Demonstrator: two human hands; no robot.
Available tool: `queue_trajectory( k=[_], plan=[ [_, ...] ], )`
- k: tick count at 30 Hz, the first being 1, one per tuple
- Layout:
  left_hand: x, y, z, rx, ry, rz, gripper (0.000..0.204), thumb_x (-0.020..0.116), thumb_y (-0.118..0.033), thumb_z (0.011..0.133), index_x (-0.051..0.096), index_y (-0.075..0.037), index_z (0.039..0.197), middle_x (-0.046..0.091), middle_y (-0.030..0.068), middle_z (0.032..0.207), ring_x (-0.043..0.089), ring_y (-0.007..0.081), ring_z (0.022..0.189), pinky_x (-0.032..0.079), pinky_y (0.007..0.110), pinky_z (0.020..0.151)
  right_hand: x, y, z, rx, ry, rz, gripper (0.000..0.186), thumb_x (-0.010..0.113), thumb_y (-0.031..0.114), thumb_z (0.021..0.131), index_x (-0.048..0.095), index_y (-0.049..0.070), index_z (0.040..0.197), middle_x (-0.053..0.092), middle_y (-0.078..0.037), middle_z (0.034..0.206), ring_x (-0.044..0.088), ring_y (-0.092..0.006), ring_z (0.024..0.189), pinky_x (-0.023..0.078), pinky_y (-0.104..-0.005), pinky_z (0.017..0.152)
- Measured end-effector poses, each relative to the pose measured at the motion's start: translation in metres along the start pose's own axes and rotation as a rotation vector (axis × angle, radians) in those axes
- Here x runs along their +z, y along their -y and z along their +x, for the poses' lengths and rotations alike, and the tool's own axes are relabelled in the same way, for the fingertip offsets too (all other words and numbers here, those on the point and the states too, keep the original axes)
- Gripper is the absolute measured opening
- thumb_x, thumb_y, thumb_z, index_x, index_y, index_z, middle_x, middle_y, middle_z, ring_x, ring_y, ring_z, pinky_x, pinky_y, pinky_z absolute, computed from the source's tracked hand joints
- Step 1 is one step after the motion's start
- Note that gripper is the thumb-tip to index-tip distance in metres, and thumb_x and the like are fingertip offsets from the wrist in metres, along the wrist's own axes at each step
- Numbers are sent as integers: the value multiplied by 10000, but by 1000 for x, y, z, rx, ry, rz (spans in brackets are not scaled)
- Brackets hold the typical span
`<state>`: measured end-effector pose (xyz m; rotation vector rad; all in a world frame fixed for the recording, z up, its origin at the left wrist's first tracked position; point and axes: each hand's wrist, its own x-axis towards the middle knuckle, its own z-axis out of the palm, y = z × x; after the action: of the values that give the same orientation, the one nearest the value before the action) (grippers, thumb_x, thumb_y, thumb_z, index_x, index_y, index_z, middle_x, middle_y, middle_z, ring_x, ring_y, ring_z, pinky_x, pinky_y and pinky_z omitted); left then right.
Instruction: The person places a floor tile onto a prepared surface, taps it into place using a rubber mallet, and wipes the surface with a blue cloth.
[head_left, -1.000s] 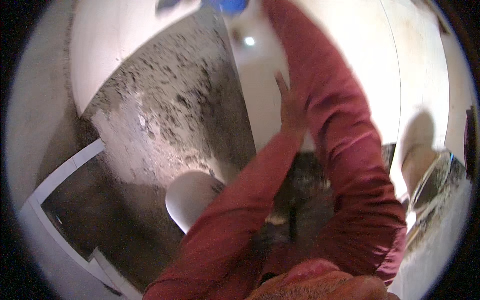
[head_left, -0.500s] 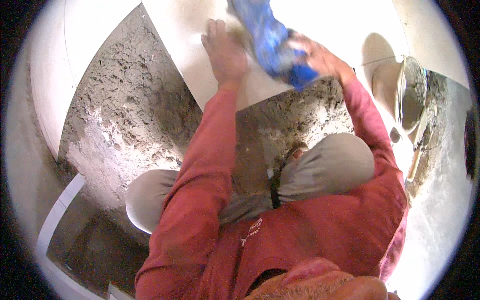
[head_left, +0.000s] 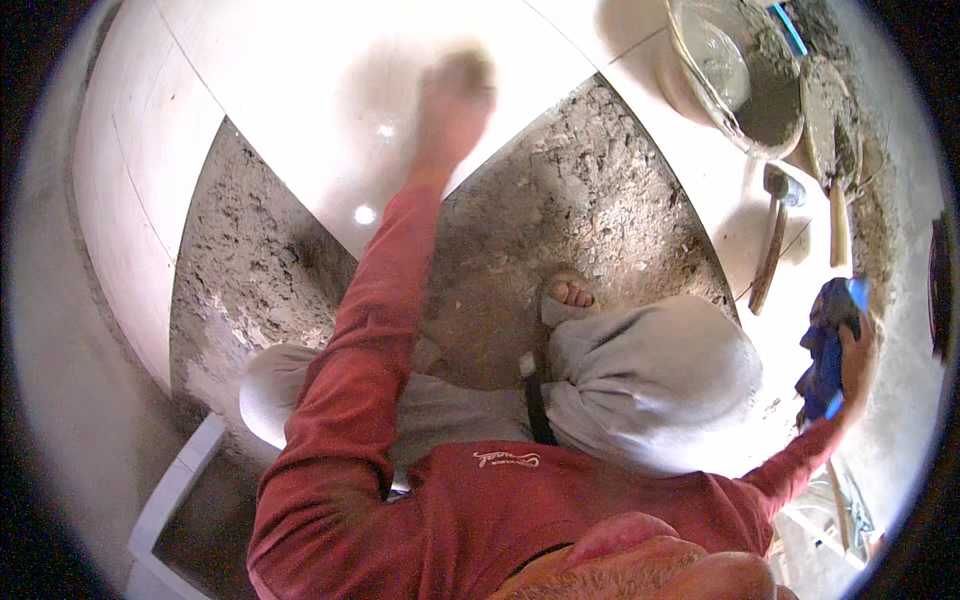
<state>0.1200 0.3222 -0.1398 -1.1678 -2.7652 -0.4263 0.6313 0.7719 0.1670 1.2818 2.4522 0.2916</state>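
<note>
My right hand (head_left: 857,368) is closed on a crumpled dark-blue cloth (head_left: 826,345), held low at the far right beside my knee. My left hand (head_left: 455,115) is over the pale floor tile (head_left: 350,130) ahead of me. Motion smears its fingers, and a brownish blur at their tips does not show whether something is held. The tile's near corner points toward me, with rough grey mortar (head_left: 520,220) exposed on both sides of it.
A bucket (head_left: 740,75) with wet grey residue stands at the upper right. Next to it lie a mortar-caked trowel (head_left: 832,130) and a mallet (head_left: 775,230) with a wooden handle. A white-edged frame (head_left: 180,475) is at the lower left.
My right hand has carried the blue cloth from over the tile back to my far right side. My left hand stays over the tile. The view has shifted, bringing more of the bucket and the mallet in.
</note>
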Motion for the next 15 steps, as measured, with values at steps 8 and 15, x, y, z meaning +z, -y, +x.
queue_trajectory(
  k=[8, 15],
  plan=[
    [26, -77, 77, 234, 22, 33, 513, 525, -363, 1039, 492, -139, 1499, 481, 89, 1550, 391, 331, 1468, 256, 601, 1216, 177, 127, 42, -36, -110, 359, 447, 594, 414, 1028, 598, 212, 1426, 605, -202, 1317, 634, -403, 1169, 541, -475, 942],
    [36, -78, 89, 267, 12, 38, 524, 534, -360, 1036, 483, -137, 1507, 469, 108, 1559, 390, 355, 1464, 262, 623, 1203, 181, 290, 27, -420, -468, 744, 340, 761, 183, 913, 703, 165, 1247, 652, -120, 1165, 646, -292, 1087, 529, -419, 913]
  ],
)
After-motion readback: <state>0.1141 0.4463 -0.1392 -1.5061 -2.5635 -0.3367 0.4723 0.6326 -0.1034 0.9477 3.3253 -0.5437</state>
